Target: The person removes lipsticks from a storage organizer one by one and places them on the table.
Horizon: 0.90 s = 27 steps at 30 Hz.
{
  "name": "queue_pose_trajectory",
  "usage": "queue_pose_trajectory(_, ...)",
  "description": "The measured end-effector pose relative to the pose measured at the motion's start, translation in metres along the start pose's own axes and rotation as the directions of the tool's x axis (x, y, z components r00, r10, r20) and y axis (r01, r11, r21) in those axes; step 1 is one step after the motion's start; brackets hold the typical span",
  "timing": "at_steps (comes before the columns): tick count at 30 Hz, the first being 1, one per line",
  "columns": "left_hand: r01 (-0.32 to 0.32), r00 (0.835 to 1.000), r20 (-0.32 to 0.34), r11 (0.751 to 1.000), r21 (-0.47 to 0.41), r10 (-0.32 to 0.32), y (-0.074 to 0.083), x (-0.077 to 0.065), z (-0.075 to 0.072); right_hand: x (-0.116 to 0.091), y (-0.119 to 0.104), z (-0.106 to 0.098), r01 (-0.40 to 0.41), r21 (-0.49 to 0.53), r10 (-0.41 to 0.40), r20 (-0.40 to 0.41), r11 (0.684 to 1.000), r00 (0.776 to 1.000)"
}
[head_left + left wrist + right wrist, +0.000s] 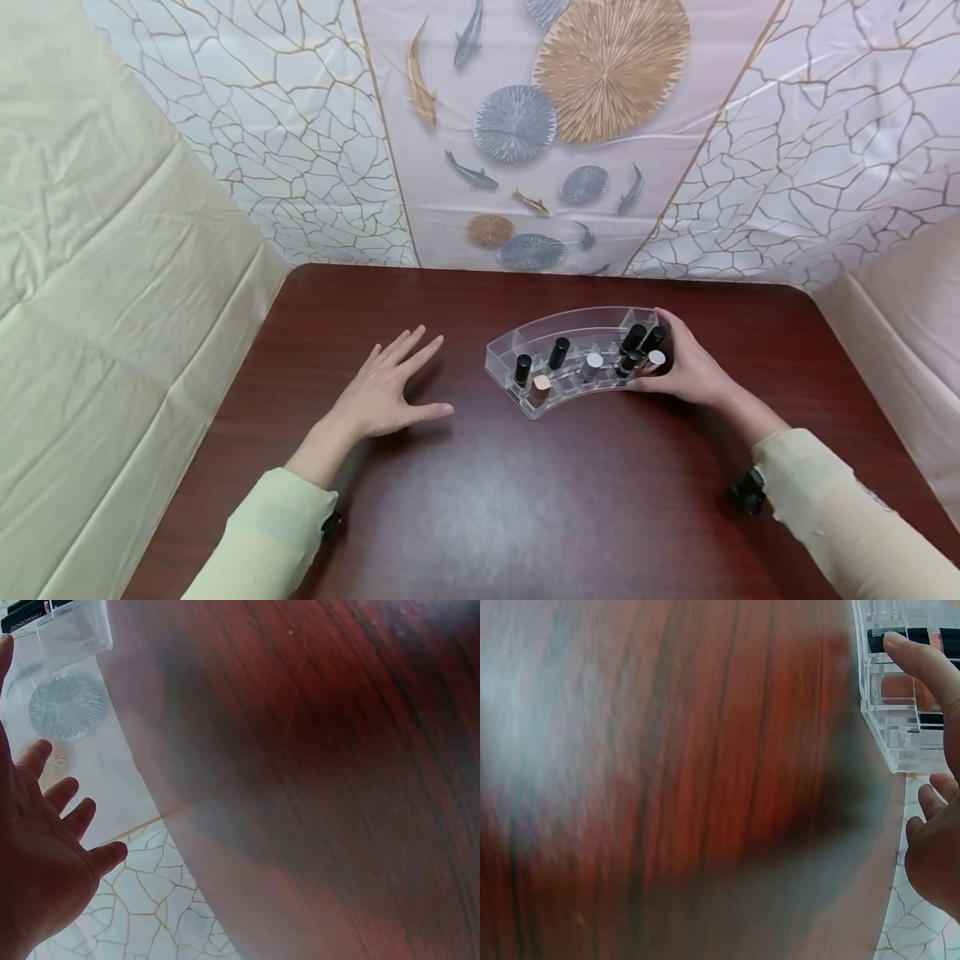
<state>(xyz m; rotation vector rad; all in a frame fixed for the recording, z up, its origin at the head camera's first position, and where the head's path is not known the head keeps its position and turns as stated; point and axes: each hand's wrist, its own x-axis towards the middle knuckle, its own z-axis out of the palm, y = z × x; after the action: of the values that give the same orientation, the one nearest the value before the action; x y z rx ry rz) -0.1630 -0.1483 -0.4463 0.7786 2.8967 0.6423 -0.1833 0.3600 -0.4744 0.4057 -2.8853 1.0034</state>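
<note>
A curved, clear plastic cosmetics organizer (pixel 573 320) stands toward the back right of the brown table. My right hand (pixel 693 371) grips its right end, thumb along the front and fingers round the back. Several small cosmetic tubes stand in its compartments, among them a black-capped tube (pixel 559 353), a white-capped one (pixel 592 367) and a beige-topped one (pixel 541 385). To the left of the organizer, my left hand (pixel 378 396) is spread above the table, holding nothing. In the right wrist view, my thumb (pixel 922 664) lies over the organizer's front near a black-capped tube.
The dark brown wooden table (pixel 480 517) has rounded back corners. Behind it hangs a patterned cloth (pixel 442 233) with fish and round leaf shapes. A cream cloth (pixel 150 250) hangs along the left side, and another (pixel 915 317) along the right.
</note>
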Motion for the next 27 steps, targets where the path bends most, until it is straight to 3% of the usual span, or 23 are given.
queue_pose_trajectory(16, 0.003, 0.999, -0.035, 1.0, 0.01, -0.003, -0.005, -0.005, -0.006, -0.001, -0.034, 0.028, -0.027, 0.065, 0.029, -0.029, 0.998, 0.999)
queue_pose_trajectory(22, 0.02, 0.999, -0.031, 1.0, 0.006, -0.02, -0.007, -0.007, -0.009, -0.001, -0.039, 0.02, -0.037, 0.058, 0.034, 0.046, 0.998, 0.998)
queue_pose_trajectory(27, 0.01, 0.999, -0.032, 1.0, 0.0, -0.01, -0.009, -0.009, -0.009, -0.002, -0.032, 0.004, -0.001, 0.068, -0.009, 0.145, 0.998, 0.989)
